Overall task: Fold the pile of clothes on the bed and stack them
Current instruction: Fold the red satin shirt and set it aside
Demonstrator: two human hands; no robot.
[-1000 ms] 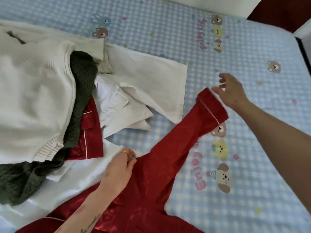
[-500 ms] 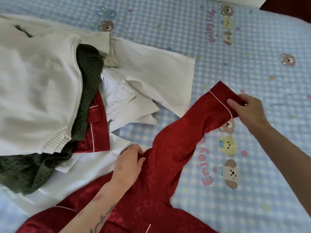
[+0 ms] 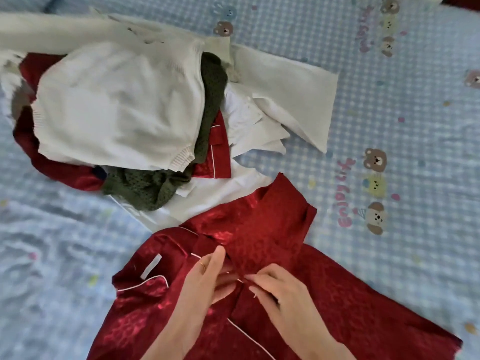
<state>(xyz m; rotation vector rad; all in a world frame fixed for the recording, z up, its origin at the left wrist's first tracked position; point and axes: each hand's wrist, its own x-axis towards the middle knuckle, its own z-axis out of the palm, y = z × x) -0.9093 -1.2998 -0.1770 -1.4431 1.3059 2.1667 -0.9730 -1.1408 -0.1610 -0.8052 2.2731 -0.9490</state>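
A bed (image 3: 389,105) dressed in a blue-and-white checked sheet printed with cartoon bears fills my view from afar. On its left half lies the unfolded pile of clothes (image 3: 135,120): a cream ribbed-knit sweater (image 3: 117,107) on top, a dark green open-knit garment (image 3: 155,188) beneath it, white woven shirts (image 3: 285,94) spilling to the right. Nearer me, the glossy red satin pyjama top with white piping (image 3: 259,242) lies spread on the sheet, one sleeve doubled back across its chest. I judge this satin light, limp and slippery, likely to slide out of a fold; the piped edges and sleeve cuff look the surest places to take hold. My left hand (image 3: 207,279), a ring on one finger, lies with fingers extended along the fabric by the collar. My right hand (image 3: 272,287) has its fingertips curled, pinching the satin at the centre front.
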